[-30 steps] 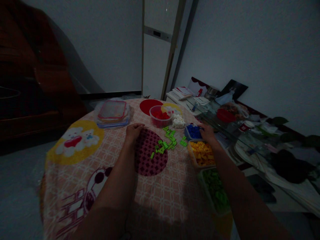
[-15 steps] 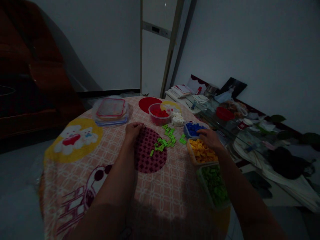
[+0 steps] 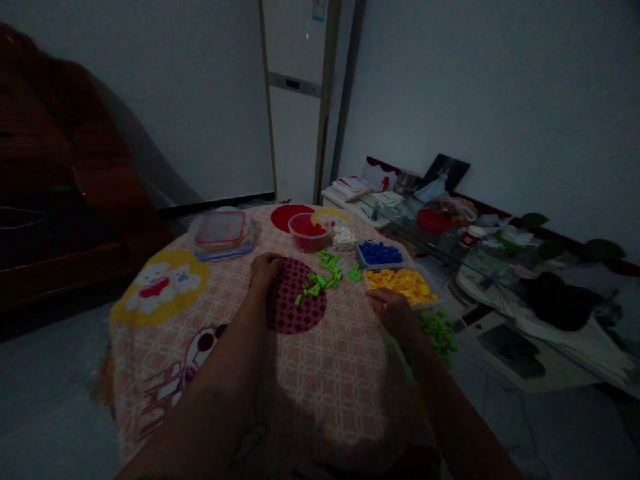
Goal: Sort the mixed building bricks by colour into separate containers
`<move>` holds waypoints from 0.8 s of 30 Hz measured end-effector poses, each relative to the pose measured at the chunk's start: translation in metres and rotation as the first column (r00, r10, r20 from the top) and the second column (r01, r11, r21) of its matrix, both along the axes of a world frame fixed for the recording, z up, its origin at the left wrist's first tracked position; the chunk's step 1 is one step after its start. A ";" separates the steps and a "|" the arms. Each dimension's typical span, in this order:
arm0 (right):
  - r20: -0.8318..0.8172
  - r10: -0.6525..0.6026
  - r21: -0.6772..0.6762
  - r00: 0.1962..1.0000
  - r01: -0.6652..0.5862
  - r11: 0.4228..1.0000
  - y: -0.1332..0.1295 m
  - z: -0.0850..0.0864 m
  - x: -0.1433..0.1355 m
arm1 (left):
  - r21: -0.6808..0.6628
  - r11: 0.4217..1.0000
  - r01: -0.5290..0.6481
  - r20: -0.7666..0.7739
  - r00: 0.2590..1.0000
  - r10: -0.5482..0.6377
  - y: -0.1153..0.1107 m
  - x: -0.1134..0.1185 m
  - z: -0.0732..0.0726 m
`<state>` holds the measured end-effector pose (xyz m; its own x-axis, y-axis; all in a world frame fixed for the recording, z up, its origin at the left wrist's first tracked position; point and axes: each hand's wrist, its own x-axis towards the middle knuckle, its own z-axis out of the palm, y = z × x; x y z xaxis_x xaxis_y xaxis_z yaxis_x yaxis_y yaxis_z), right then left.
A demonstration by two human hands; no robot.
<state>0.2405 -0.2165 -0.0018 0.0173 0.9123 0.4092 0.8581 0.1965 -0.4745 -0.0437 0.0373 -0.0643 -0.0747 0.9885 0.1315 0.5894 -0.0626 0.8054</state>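
Observation:
My left hand [image 3: 267,270] rests at the left edge of the cloth's dark red circle, its fingers curled together; what they hold, if anything, is hidden. My right hand [image 3: 393,312] is at the near left corner of the box of yellow bricks [image 3: 400,285], thumb and fingers drawn together. I cannot make out anything between them. Loose light green bricks [image 3: 325,275] lie scattered between my hands. Beyond the yellow box stands a box of blue bricks [image 3: 380,253]. My right forearm partly covers a box of green bricks [image 3: 437,337].
A round tub of red bricks [image 3: 309,233] stands at the back beside a pile of white bricks [image 3: 343,238]. Stacked lids [image 3: 223,230] lie at the back left. The patterned tablecloth [image 3: 320,380] covers the table. A cluttered glass-topped stand [image 3: 400,212] is to the right.
My right hand has moved from the blue box toward me, to the near left corner of the yellow box. My left hand stays by the dark circle. The camera view has shifted slightly.

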 end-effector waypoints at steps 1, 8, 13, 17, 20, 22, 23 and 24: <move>-0.003 0.012 0.009 1.000 -0.012 1.000 -0.001 -0.006 -0.010 | 0.009 1.000 0.021 -0.014 1.000 -0.021 -0.004 0.000 0.000; 0.133 0.018 -0.095 0.991 -0.006 0.995 -0.010 -0.045 -0.068 | 0.067 0.982 0.179 -0.214 0.963 -0.161 -0.041 0.006 0.009; 0.110 -0.007 -0.120 0.994 0.020 0.993 -0.030 -0.062 -0.069 | 0.210 0.926 0.314 -0.314 0.919 -0.240 -0.074 0.040 0.018; 0.020 -0.023 0.059 1.000 0.022 0.998 -0.065 -0.050 -0.063 | 0.260 0.884 0.390 -0.391 0.879 -0.273 -0.101 0.058 0.011; 0.001 -0.135 0.240 0.991 0.131 0.962 -0.091 -0.037 -0.049 | 0.294 0.869 0.399 -0.428 0.867 -0.253 -0.116 0.057 0.001; 0.016 -0.267 0.257 0.964 0.254 0.932 -0.102 -0.036 -0.038 | 0.325 0.859 0.396 -0.428 0.872 -0.239 -0.122 0.054 -0.006; 0.031 -0.315 0.237 0.949 0.299 0.924 -0.105 -0.037 -0.033 | 0.337 0.857 0.391 -0.426 0.874 -0.231 -0.124 0.053 -0.008; 0.047 -0.345 0.209 0.937 0.328 0.921 -0.106 -0.040 -0.028 | 0.345 0.857 0.384 -0.425 0.877 -0.222 -0.126 0.052 -0.010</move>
